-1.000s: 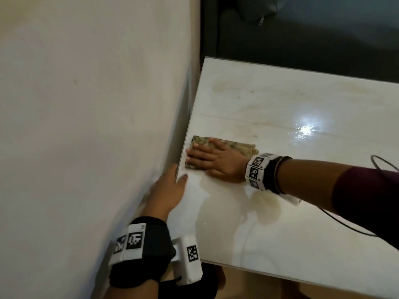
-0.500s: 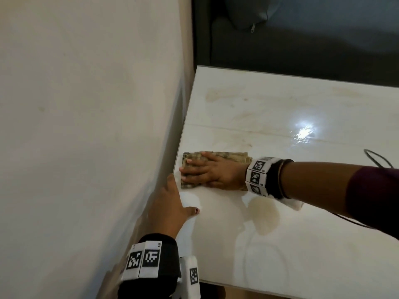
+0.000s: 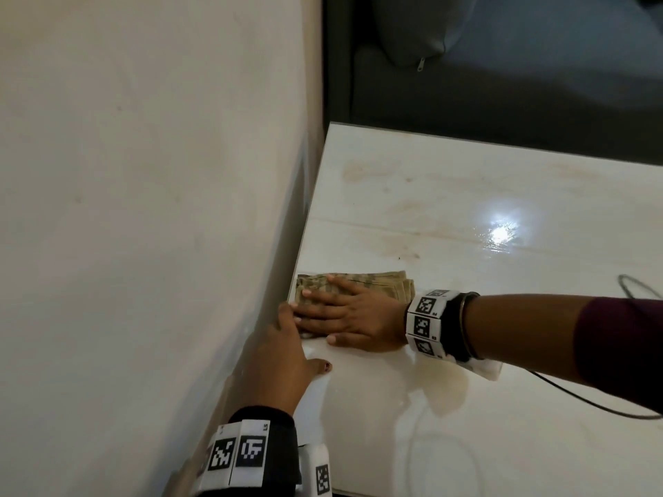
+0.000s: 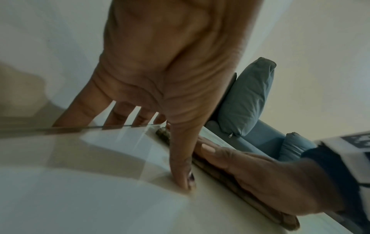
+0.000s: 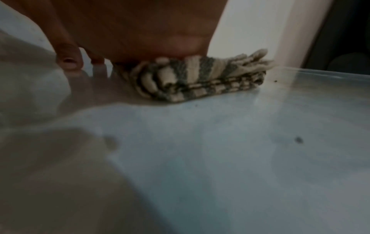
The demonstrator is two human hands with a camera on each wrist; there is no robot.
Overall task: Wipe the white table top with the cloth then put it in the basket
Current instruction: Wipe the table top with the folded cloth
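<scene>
Wall (image 3: 143, 209), pale and matte, filled the left of the head view, with only a narrow gap between it and the table top (image 3: 466, 407). Reaching up along that gap, the left hand (image 3: 276, 360) gripped the table's left edge: its thumb lay flat on the glossy surface while, in the left wrist view, its four fingers (image 4: 80, 109) pointed down past the glass-like rim, on the far side of the edge. Its fingertips came just beside those of the other hand. The right hand (image 3: 351, 317) stretched in from the right, palm down, forearm running roughly level across the table, fingers straight and slightly spread, pressing flat on the cloth (image 3: 362, 281) rather than curling round it. The cloth lay on the table top at the left edge, folded into a thick oblong pad whose long axis ran left to right, one short end toward the wall and the other toward the wrist. From the right wrist view it (image 5: 200, 79) showed as woven fabric in beige and grey stripes, its stacked folds visible along the near side. The table top was white, smooth and shiny, streaked with faint brownish smears. Beyond its far edge stood a dark sofa (image 3: 502, 84) with a grey-blue zipped cushion (image 3: 412, 26).
</scene>
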